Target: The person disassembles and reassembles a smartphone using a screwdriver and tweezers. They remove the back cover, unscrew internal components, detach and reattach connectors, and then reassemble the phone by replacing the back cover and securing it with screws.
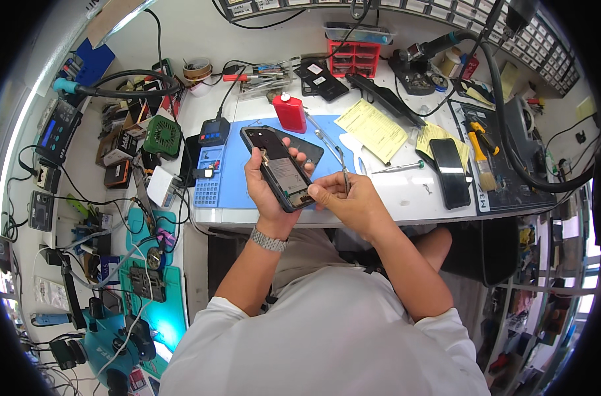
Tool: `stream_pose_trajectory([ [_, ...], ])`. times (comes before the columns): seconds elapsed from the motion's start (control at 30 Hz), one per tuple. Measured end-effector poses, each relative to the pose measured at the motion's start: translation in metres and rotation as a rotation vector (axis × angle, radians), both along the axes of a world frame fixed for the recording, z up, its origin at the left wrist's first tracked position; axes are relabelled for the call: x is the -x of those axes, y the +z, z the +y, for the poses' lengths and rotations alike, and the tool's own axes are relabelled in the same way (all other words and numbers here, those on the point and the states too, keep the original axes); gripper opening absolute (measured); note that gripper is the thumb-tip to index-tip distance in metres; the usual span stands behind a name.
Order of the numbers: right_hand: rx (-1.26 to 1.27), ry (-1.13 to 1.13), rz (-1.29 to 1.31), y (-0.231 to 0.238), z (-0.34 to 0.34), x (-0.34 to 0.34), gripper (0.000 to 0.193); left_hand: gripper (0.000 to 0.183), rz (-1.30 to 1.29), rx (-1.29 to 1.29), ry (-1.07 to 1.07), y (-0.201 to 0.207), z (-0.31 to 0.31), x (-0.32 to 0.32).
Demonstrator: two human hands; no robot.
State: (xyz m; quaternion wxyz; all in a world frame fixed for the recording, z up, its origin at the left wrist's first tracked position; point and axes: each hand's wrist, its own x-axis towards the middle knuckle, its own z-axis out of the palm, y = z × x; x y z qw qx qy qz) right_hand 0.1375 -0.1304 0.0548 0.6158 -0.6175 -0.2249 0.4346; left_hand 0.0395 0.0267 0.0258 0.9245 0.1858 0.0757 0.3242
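Note:
My left hand is closed around an opened smartphone, tilted above the blue work mat. Its back is off, so a grey battery and inner parts show. At the phone's lower right corner, the thumb and fingertips of my right hand touch or nearly touch the edge. Slim metal tweezers stick up from the fingers of that hand, pointing away from the phone. Behind the phone, a dark flat panel lies on the mat, partly hidden by my left fingers.
A red bottle stands at the mat's far side. Yellow paper slips, a screwdriver and another dark phone lie to the right. A thick black hose hangs there. A teal microscope stands lower left.

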Motion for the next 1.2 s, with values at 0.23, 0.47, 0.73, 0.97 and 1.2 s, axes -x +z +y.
stream_pose_trajectory([
  [0.23, 0.079, -0.112, -0.251, -0.012, -0.003, -0.006, 0.029, 0.063, 0.31, -0.18, -0.059, 0.013, -0.014, 0.007],
  [0.47, 0.055, -0.115, -0.14, -0.01, -0.006, -0.004, 0.029, 0.034, 0.443, -0.404, 0.038, 0.009, -0.031, 0.015],
  [0.73, 0.06, -0.138, -0.182, -0.006, -0.004, -0.006, 0.025, 0.036, 0.42, -0.448, 0.027, -0.011, -0.049, 0.026],
  [0.97, 0.105, -0.158, -0.373, -0.007, -0.004, 0.003, 0.024, 0.036, 0.456, -0.363, 0.103, -0.006, -0.043, 0.021],
  [1.2, 0.004, -0.129, -0.376, -0.001, -0.005, 0.01, 0.022, 0.04, 0.52, -0.331, 0.105, 0.003, -0.039, 0.021],
])
